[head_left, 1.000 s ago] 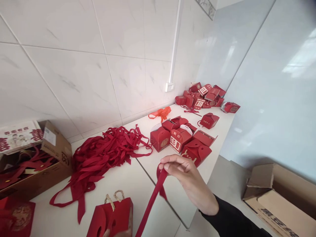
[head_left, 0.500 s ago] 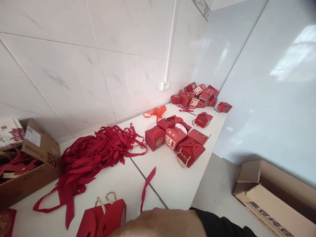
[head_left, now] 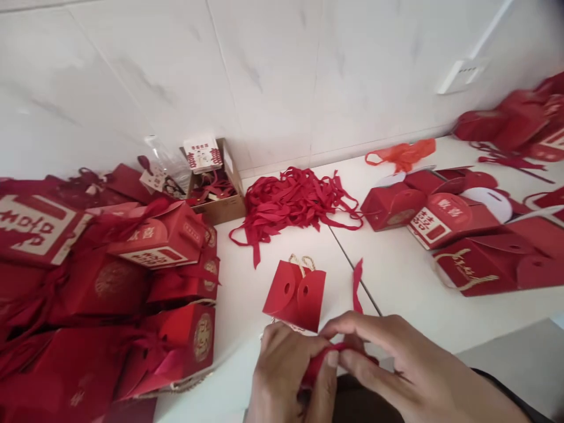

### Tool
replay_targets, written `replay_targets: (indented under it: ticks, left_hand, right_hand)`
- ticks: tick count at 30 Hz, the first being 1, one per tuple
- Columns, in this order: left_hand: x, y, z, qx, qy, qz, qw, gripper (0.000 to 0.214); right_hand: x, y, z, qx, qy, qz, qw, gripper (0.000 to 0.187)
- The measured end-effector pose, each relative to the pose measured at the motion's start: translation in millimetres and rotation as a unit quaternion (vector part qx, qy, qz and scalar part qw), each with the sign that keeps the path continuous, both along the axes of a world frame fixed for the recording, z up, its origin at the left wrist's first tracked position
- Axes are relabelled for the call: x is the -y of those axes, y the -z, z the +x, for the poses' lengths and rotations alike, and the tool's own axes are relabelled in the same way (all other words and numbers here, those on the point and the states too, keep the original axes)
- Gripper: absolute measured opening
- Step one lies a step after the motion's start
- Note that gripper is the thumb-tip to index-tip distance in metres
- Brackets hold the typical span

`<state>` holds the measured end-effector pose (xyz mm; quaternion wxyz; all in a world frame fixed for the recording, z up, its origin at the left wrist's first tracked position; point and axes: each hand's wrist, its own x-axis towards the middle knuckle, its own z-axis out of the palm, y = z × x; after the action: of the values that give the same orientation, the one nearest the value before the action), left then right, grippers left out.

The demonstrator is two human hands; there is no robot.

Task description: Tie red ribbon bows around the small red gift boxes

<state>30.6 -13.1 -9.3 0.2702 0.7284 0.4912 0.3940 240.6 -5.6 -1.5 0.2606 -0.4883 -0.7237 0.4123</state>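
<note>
My left hand (head_left: 284, 376) and my right hand (head_left: 396, 364) meet at the white table's front edge, both pinched on a red ribbon (head_left: 356, 285). One end of the ribbon sticks up just beyond my right fingers. A small red gift box (head_left: 295, 294) with two round holes and rope handles stands right in front of my hands, touching or nearly touching my left fingers.
A pile of loose red ribbons (head_left: 291, 202) lies mid-table. Stacked red gift boxes (head_left: 106, 282) fill the left. More red boxes (head_left: 458, 235) sit at right, with an orange plastic bag (head_left: 403, 154) behind. A cardboard box (head_left: 218, 188) stands by the tiled wall.
The view has swung down and left, bringing the stacked boxes into sight. My right hand pulled back from mid-table to the front edge, where both hands now pinch the ribbon.
</note>
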Motion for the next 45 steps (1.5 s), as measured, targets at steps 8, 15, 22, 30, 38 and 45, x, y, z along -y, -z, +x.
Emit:
replay_targets:
  ticks: [8, 15, 22, 30, 38, 45]
  left_hand:
    - [5, -5.1, 1, 0.060, -0.036, -0.025, 0.997, 0.013]
    - [-26, -3.1, -17, 0.064, -0.031, -0.005, 0.997, 0.014]
    - [-73, 7.3, -27, -0.037, 0.005, -0.004, 0.999, 0.029]
    - [-65, 19.9, -28, -0.079, -0.035, -0.044, 0.995, 0.045]
    - [-81, 13.1, -26, -0.019, 0.027, -0.103, 0.994, 0.023]
    - [-107, 20.3, -29, 0.035, -0.008, -0.167, 0.985, 0.017]
  right_hand:
    - [-4, 5.9, -9, -0.004, 0.022, -0.053, 0.998, 0.035]
    - [-13, 7.7, -16, -0.118, 0.107, -0.120, 0.980, 0.041]
    - [-27, 22.2, -10, -0.227, 0.203, -0.222, 0.926, 0.049]
    - [-26, 14.9, -1, -0.183, 0.162, -0.151, 0.958, 0.047]
    - [-29, 5.9, 4, -0.166, 0.122, -0.179, 0.962, 0.048]
    - [-29, 1.5, 7, -0.171, 0.140, -0.183, 0.958, 0.049]
